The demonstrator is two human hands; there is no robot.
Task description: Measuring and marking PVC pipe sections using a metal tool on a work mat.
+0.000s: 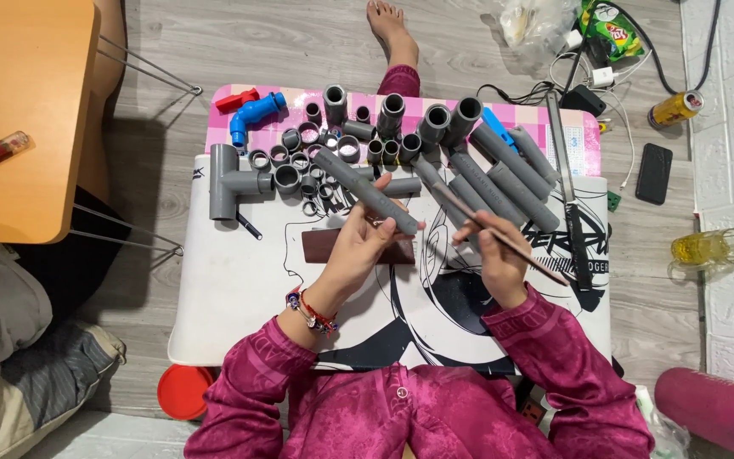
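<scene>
**Grey pipe held up, thin stick brought to its end**

Head view: The person sits at a low white board (223, 289) with black drawings, which lies on the wooden floor. The left hand (358, 251) is closed around a short grey pipe (365, 191) and holds it above the board, tilted, with its lower end pointing toward the right hand. The right hand (494, 255) is closed in a pinch on a thin brown stick (511, 244), held like a pen; the stick runs from near the pipe's lower end down to the right. I cannot tell if the tip touches the pipe or only comes close to it.

As I judge it, the step in hand is working on the end of this pipe with the stick, perhaps marking or coating it. The next move seems to need a steady left grip and a small, exact motion of the right fingers, so that the tip meets the pipe's rim.

Both forearms, in dark pink sleeves, come up from the bottom edge and bend inward. The left wrist, with a beaded bracelet (312, 310), is turned so the palm faces up and right. The right wrist is lower and nearly straight.

Behind the hands lie many grey fittings (299, 161), a row of longer grey pipes (503, 183) and a blue elbow piece (252, 113). A dark brown flat block (320, 246) lies on the board just under the left hand.
</scene>
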